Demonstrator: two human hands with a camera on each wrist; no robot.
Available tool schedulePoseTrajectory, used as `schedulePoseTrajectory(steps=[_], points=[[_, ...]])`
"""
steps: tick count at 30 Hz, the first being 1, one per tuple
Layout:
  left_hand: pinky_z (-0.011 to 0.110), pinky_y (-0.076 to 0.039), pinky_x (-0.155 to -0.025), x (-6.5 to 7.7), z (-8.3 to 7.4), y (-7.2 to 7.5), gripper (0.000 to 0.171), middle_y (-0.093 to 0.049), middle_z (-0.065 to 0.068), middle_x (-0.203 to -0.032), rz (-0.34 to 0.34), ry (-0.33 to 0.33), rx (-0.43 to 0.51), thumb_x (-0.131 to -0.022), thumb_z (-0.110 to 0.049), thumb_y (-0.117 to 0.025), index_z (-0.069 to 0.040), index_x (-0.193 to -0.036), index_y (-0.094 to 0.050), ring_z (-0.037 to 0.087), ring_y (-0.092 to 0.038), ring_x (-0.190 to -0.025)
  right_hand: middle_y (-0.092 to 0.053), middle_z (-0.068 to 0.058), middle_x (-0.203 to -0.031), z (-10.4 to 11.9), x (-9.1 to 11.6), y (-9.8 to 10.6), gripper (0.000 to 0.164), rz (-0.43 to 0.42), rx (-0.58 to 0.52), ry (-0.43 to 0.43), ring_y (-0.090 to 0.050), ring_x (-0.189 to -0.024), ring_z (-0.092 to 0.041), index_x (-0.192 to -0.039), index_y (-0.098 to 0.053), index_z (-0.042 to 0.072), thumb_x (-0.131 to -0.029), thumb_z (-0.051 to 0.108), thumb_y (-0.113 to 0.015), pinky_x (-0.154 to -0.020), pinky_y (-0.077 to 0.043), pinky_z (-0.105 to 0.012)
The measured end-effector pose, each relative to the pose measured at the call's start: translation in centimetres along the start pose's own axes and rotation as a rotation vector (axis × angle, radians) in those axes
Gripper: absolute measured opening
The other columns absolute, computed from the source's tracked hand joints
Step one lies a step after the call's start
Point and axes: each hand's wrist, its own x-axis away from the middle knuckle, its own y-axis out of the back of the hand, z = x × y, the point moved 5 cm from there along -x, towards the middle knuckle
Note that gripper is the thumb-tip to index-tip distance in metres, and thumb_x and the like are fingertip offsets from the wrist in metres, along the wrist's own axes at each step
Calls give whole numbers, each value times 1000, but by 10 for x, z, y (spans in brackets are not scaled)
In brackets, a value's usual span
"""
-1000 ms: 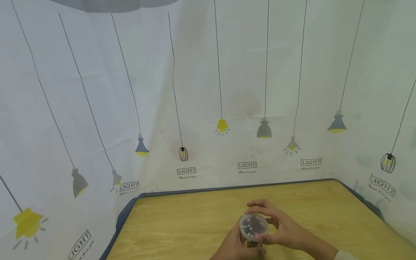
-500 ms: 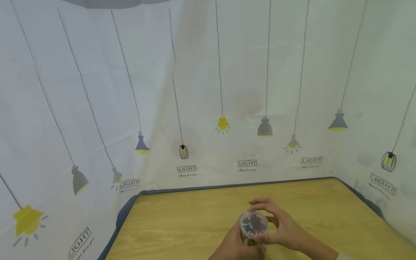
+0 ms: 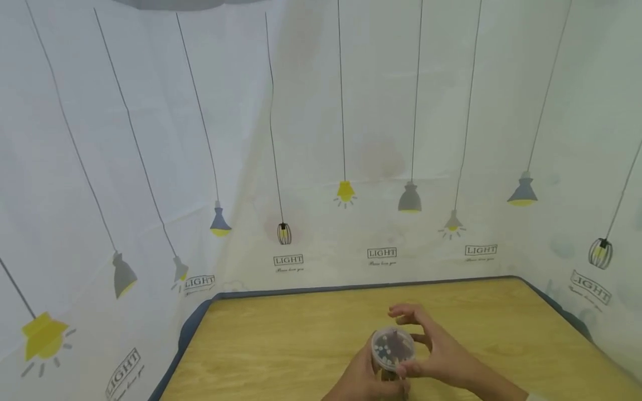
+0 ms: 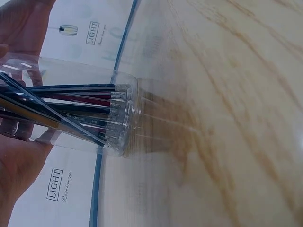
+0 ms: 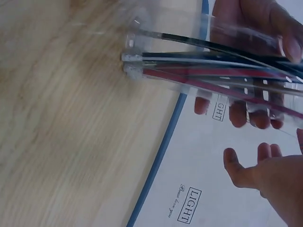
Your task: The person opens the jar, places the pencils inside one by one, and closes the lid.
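Note:
A clear plastic jar (image 4: 75,104) stands upright on the table, holding several pencils (image 4: 85,111) in dark, red and brown; one is marked HB. Through its round translucent lid (image 3: 393,348), small pale spots show in the head view. My left hand (image 3: 366,376) grips the jar's body, thumb in front, with fingers visible through the clear wall in the right wrist view. At the lid's right side is my right hand (image 3: 443,356). Its thumb touches the near rim, while its other fingers stand loosely bent and spread, apart from the lid. The jar's top is cut off in both wrist views.
The wood-grain table (image 3: 276,334) has a dark blue edge (image 3: 351,289) along its back and sides. White cloth (image 3: 311,139) printed with hanging lamps and LIGHT labels surrounds it on three sides.
The fingers of my right hand have spread away from the lid's far rim, towards the right, while its thumb stays at the near rim. My left hand and the jar stay in place.

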Motion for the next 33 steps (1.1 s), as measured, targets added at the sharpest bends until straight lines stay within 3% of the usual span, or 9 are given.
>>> schedulePoseTrajectory(steps=[4,10,14,16,19,24,28,31,33], points=[[38,-42,-121,1,0,0,76,-66,-3,-151,3,-1,-17,-93,-15,-85,-36,-157,-50,22,-58,-142,-52,-14,-158,-3,0,-3,65,-57,24,32,-51,-141,1,-144,-58,14,-89,8,-92,-103,-59,-35],[45,-36,-126,-3,-2,3,80,-64,-8,-152,-12,-8,-76,-92,-13,-83,-39,-159,-47,17,-56,-145,-49,-4,-165,-6,-9,-2,61,184,-169,127,-49,-146,-6,-156,-50,0,-100,-5,-73,-104,-59,-40],[50,-33,-129,-3,-1,2,80,-63,-9,-153,-11,4,-66,-94,-13,-82,-40,-160,-46,18,-54,-147,-42,-9,-170,-8,-8,-2,65,285,-207,83,-46,-149,-9,-166,-40,1,-107,2,-66,-107,-56,-41],[54,-32,-131,-2,0,1,79,-63,-9,-155,-10,14,-44,-95,-14,-83,-39,-161,-46,18,-52,-149,-38,-12,-173,-8,-4,-2,75,253,-152,34,-47,-148,-10,-171,-35,10,-106,8,-71,-109,-55,-42],[55,-34,-131,1,1,-1,77,-62,-7,-156,-5,34,-5,-96,-16,-83,-38,-160,-47,20,-52,-149,-40,-13,-169,-6,2,-3,86,104,-24,-63,-49,-143,-6,-170,-37,24,-99,16,-83,-108,-54,-45],[39,-43,-123,3,0,-3,77,-62,-5,-155,-3,29,8,-95,-15,-84,-37,-160,-48,22,-55,-145,-53,-14,-155,1,8,-10,67,-124,61,-99,-54,-135,-2,-144,-55,23,-89,17,-93,-102,-56,-56],[40,-37,-125,0,-2,-2,79,-62,-8,-155,-3,-10,-61,-94,-15,-84,-39,-159,-48,19,-54,-146,-53,-10,-156,-1,5,-11,62,-76,-10,11,-53,-137,0,-147,-59,17,-93,5,-86,-102,-59,-45],[45,-33,-128,-1,0,0,80,-62,-9,-154,-8,-33,-108,-93,-17,-85,-40,-160,-47,17,-54,-147,-49,-4,-161,-5,1,-9,63,45,-83,108,-50,-143,-1,-156,-55,11,-98,0,-79,-103,-59,-33],[45,-32,-128,-1,2,0,80,-63,-9,-153,-8,-37,-112,-93,-17,-84,-40,-160,-47,16,-54,-148,-46,-1,-165,-6,-1,-8,63,125,-125,132,-49,-145,-3,-159,-52,8,-101,-1,-74,-105,-59,-34]])
